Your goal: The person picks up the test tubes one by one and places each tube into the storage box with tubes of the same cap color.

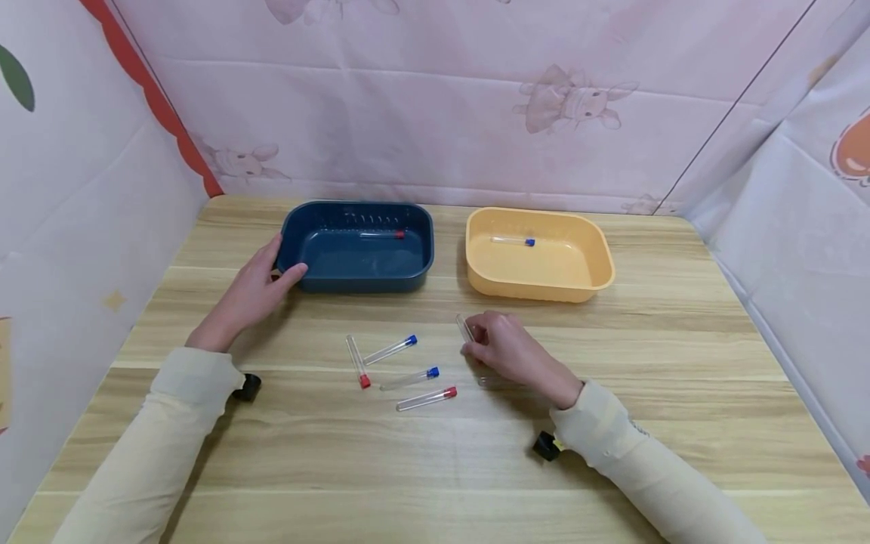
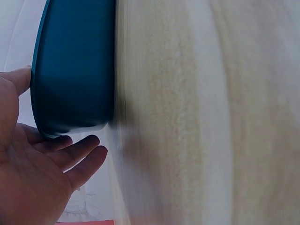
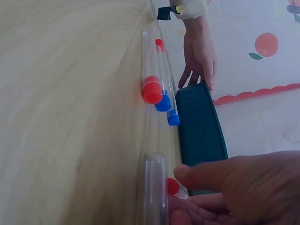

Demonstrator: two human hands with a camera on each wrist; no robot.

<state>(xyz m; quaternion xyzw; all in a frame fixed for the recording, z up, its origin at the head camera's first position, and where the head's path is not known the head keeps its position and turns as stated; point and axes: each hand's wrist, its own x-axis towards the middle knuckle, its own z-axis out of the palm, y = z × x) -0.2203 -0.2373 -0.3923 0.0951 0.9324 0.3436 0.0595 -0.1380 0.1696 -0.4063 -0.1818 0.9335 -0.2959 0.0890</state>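
At the left end of a dark blue plastic bin [image 1: 367, 285], my left hand [image 1: 248, 291] rests on the corner. In the left wrist view the thumb [image 2: 21, 79] touches the bin's rim, and the other fingers extend loosely by the end wall. My right hand [image 1: 513, 351] pinches a clear test tube [image 1: 464, 327] in front of the yellow bin [image 1: 537, 289]; in the right wrist view its red cap [image 3: 174, 186] shows beside the thumb. Another clear tube [image 3: 155, 187] lies beneath that hand, its far part hidden.
Several test tubes lie mid-table: two red-capped [image 1: 359, 363] and two blue-capped [image 1: 390, 350]. One red-capped tube [image 1: 384, 235] lies inside the blue bin, and one blue-capped tube [image 1: 513, 241] inside the yellow bin. Printed cloth walls [image 1: 435, 113] enclose the wooden table [image 1: 435, 468].
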